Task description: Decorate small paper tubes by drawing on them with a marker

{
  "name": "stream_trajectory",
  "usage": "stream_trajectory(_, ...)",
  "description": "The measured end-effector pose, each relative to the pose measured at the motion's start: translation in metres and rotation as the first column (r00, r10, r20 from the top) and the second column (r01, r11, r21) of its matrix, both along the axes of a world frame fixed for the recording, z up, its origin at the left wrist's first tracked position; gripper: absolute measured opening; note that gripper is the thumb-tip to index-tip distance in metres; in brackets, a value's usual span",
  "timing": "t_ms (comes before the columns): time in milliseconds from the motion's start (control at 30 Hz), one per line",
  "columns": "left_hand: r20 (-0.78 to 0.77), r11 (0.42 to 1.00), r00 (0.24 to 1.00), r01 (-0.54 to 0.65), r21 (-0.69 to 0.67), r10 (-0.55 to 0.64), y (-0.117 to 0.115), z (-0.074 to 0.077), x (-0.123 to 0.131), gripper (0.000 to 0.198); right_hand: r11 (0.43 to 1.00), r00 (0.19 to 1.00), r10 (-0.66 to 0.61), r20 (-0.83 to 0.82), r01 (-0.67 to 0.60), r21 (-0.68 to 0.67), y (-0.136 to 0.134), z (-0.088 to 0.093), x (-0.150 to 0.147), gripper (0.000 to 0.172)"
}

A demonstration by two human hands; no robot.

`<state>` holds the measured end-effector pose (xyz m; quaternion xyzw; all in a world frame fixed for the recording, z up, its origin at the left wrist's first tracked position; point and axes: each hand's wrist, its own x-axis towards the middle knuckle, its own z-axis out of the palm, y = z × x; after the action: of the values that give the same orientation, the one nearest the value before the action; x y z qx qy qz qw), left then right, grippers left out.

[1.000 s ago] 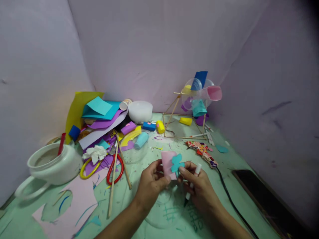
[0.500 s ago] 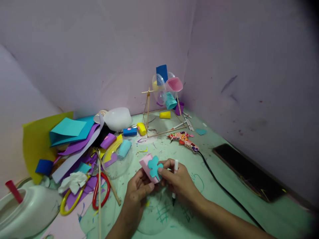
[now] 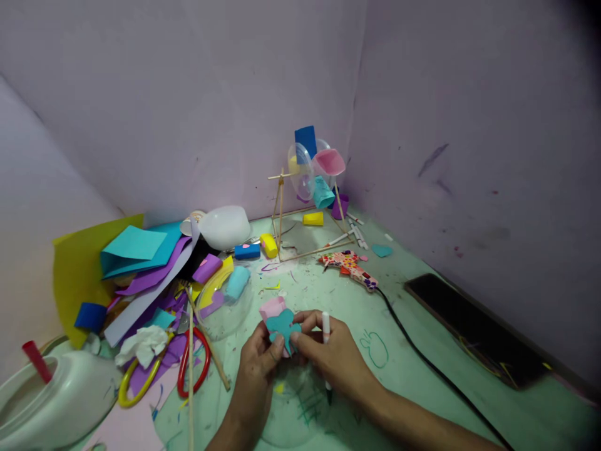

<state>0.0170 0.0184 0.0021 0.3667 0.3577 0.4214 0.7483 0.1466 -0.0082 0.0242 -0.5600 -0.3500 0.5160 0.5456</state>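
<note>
My left hand [image 3: 256, 363] is closed around a small rolled pink foam piece [image 3: 272, 306], its thumb lying on a teal flower cutout [image 3: 282, 324]. The flower lies over the front of the pink piece and covers most of it. From the right, my right hand [image 3: 340, 354] pinches the flower's edge between thumb and finger. An uncapped white marker [image 3: 325, 321] is tucked upright in that same hand, black tip downward. Under the hands is a clear round plastic disc [image 3: 286, 432] on the green table [image 3: 399, 407].
A flower-patterned glue gun [image 3: 350, 266] with a black cord lies beyond my right hand. Behind stands a stick frame [image 3: 280, 216] carrying a wheel with coloured cups. Scissors [image 3: 205, 369], foam sheets [image 3: 141, 244] and scraps crowd the left. A dark phone-like slab [image 3: 474, 332] lies right.
The flower has shifted left and down over the pink piece, and my left thumb now presses on it. Both hands sit slightly differently; the view has moved a little.
</note>
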Motion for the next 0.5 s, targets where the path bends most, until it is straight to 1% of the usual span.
stream_trajectory(67,0.001,1.0,1.0,0.007,-0.005,-0.007,0.001,0.0,-0.001,0.044,0.996,0.997,0.072,-0.036,-0.073,-0.044,0.001,0.0,0.005,0.02)
stream_trajectory(133,-0.019,1.0,1.0,0.003,0.004,-0.003,0.001,-0.001,-0.001,0.043,0.988,0.99,0.127,-0.065,-0.132,-0.076,0.003,0.0,0.011,0.034)
stream_trajectory(200,-0.037,0.999,0.999,-0.009,0.038,0.01,0.001,-0.001,-0.001,0.044,0.987,0.988,0.144,-0.06,-0.148,-0.06,0.004,0.002,0.016,0.047)
stream_trajectory(267,-0.067,0.996,0.998,-0.011,0.085,0.017,0.001,-0.001,0.0,0.044,0.986,0.985,0.165,-0.048,-0.166,-0.012,0.005,0.005,0.018,0.053)
stream_trajectory(367,-0.118,0.993,0.993,-0.001,0.116,0.015,-0.001,-0.001,0.0,0.045,0.975,0.971,0.223,-0.086,-0.223,0.014,0.006,0.008,0.017,0.051)
stream_trajectory(433,-0.137,0.993,0.99,-0.006,0.117,0.022,-0.002,0.0,0.001,0.045,0.976,0.968,0.217,-0.125,-0.218,0.004,0.006,0.009,0.014,0.048)
stream_trajectory(500,-0.159,0.992,0.986,-0.034,0.118,0.053,-0.004,0.002,0.002,0.043,0.978,0.968,0.205,-0.145,-0.208,-0.011,0.006,0.008,0.012,0.047)
